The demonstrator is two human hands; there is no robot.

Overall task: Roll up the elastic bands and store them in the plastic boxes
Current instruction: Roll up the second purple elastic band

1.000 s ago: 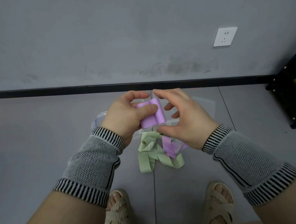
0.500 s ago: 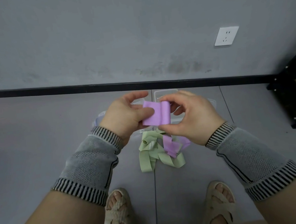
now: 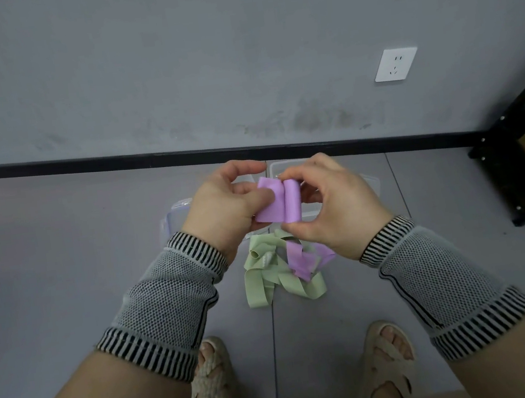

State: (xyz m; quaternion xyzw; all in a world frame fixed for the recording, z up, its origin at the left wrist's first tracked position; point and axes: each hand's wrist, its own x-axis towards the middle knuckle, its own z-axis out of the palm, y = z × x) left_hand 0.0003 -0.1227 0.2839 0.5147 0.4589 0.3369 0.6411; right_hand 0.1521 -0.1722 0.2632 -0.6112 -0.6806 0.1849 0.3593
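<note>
head view. purple band [image 3: 276, 203] held in the air between both hands, above the clear plastic boxes [image 3: 370, 181] on the floor. right part of it is already wound into a short roll, the flat tail runs left.

risk: the roll looks loose and springy; if the right pinch eases before the tail is wound in, it will likely uncoil. the tail could also skew if the left hand feeds it off-line, giving a cone-shaped roll that may not sit well in a box. the boxes lie mostly hidden under the hands, so a blind drop could miss them.

left hand [image 3: 222, 210]: palm toward the camera's right, thumb pressed on the flat tail, fingers curled behind it; grip closed on the band. right hand [image 3: 339, 208]: forefinger on the top end of the roll, thumb under the bottom end, remaining fingers curled loosely; grip closed on the roll.

loose green bands [image 3: 265, 278] and another purple band [image 3: 300, 259] lie tangled on the floor below the hands, not yet rolled.
</note>
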